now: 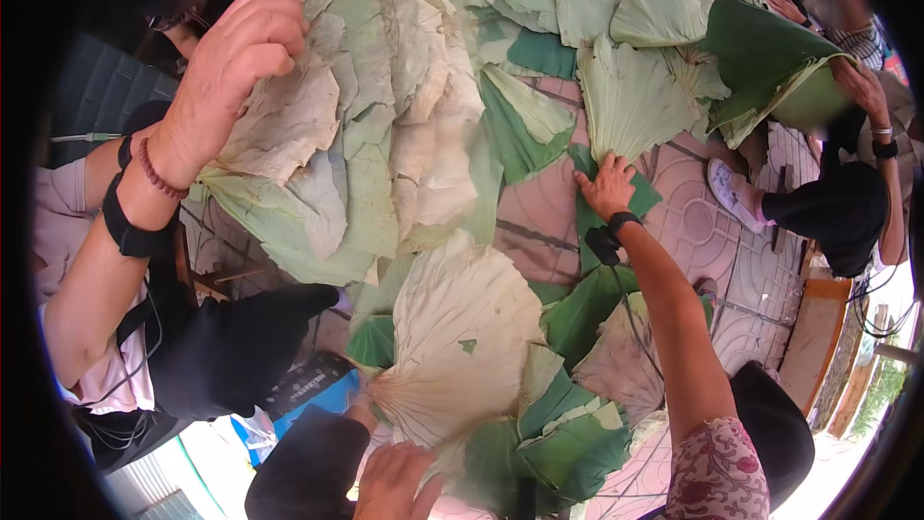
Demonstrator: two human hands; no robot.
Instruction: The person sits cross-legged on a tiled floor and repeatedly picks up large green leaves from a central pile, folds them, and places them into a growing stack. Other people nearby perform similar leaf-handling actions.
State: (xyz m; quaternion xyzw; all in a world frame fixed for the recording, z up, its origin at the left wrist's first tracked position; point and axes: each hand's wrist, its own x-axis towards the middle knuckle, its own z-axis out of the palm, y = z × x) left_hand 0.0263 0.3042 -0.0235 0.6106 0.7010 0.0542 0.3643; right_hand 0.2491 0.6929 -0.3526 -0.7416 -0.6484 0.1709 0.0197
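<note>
Covering much of the pink paving [698, 221], broad leaves [577, 448] overlap from near its far edge to its near edge; the largest mass is a layered sheaf [371, 135], green and dry brown, held up toward the left edge by a co-worker's hand [252, 48]; toward the far right corner, a folded dark green leaf [770, 58] is in a second co-worker's hand [857, 91]; near the near edge, a cream leaf [462, 318] fans out; right of the surface's middle lies a pale green leaf [630, 101], its narrow end toward the person; the right hand [608, 188] has its fingers apart and touching that end, though I cannot tell whether they grip; the left hand [390, 481], blurred and cut off, is just beside the cream leaf's narrow end, and I cannot tell whether it holds anything; smallest is a hole-like green patch [467, 347] on the cream leaf. A hard pull on the pale green leaf could tear its thin blade or drag overlapping neighbours along; brittle dryness could let the cream leaf split from that patch.
</note>
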